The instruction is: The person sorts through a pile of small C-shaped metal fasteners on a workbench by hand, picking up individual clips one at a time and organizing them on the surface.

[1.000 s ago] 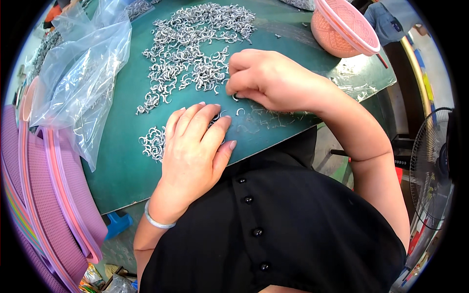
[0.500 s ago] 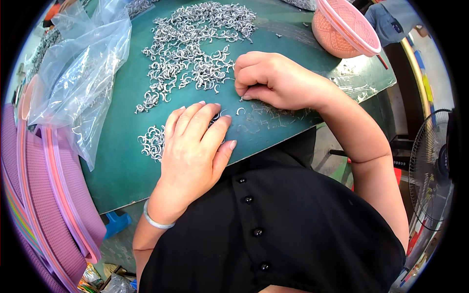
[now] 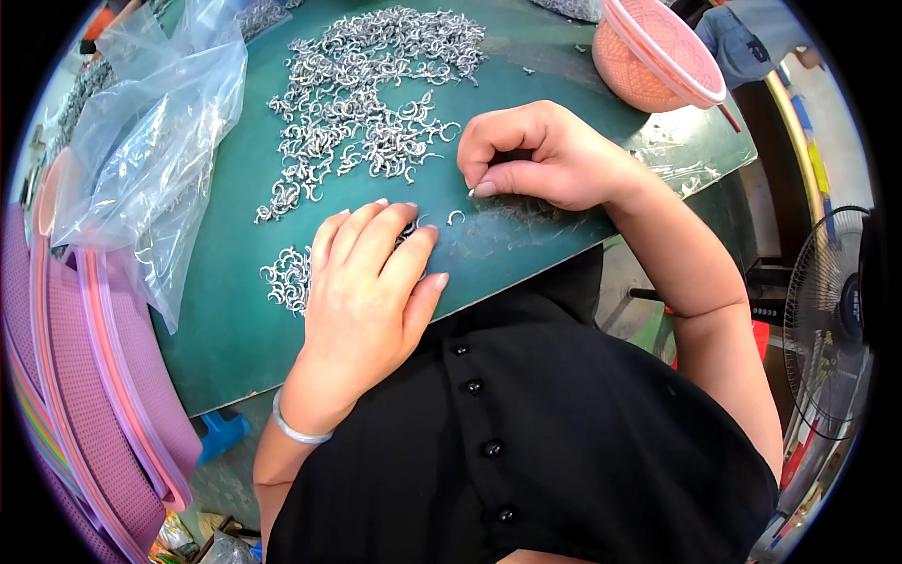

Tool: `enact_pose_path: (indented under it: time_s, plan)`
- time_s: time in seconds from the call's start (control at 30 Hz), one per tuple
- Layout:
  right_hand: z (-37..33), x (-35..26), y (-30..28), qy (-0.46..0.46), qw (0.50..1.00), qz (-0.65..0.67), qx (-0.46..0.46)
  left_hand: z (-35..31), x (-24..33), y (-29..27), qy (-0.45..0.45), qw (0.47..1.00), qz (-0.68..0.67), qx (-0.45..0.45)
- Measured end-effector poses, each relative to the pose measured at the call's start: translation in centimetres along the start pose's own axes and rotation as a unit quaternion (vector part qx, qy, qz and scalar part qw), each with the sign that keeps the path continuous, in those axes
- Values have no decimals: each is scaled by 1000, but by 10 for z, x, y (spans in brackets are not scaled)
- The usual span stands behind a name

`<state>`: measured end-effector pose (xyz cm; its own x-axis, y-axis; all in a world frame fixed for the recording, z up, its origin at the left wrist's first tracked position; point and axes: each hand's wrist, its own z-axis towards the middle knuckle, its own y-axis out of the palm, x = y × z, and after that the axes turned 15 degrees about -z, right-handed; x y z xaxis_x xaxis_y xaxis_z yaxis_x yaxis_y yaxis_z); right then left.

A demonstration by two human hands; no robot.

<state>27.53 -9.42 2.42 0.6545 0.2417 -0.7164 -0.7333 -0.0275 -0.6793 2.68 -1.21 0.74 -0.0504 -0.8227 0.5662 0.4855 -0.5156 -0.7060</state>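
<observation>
My left hand (image 3: 362, 277) lies palm down with its fingers spread over a small cluster of silvery C-shaped metal pieces (image 3: 287, 279), some of which peek out between the fingers. A single C-shaped piece (image 3: 456, 217) rests on the table between my two hands. Thumb and forefinger of my right hand (image 3: 540, 155) are pinched together. A tiny silvery C-shaped piece (image 3: 471, 194) pokes out at their tips, mostly hidden. Beyond both hands spreads a large loose heap of the same pieces (image 3: 376, 80).
The green table (image 3: 221, 348) has its near edge against my black top. A clear plastic bag (image 3: 155, 141) hangs over its left side beside stacked purple baskets (image 3: 103, 367). At the far right sits a pink basket (image 3: 639, 70); a black fan (image 3: 827, 310) stands at right.
My right hand has shifted slightly right, away from the heap, and a gap now shows between its curled forefinger and thumb. My left hand keeps its place on the cluster.
</observation>
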Motion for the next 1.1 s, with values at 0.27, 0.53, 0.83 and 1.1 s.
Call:
enact_pose_path:
  time_s: [0.27, 0.53, 0.83, 1.1]
  plan:
    - [-1, 8, 2, 26, 947, 320, 11, 2, 1, 0, 4, 1000, -10, 5]
    - [-3, -3, -1, 96, 962, 257, 5, 0, 0, 0, 3, 1000, -6, 5]
    - [9, -22, 27, -91, 967, -228, 73, -5, -1, 3, -7, 999, 30, 27]
    - [19, -17, 28, -79, 943, -311, 86, -6, -2, 3, -10, 999, 39, 29]
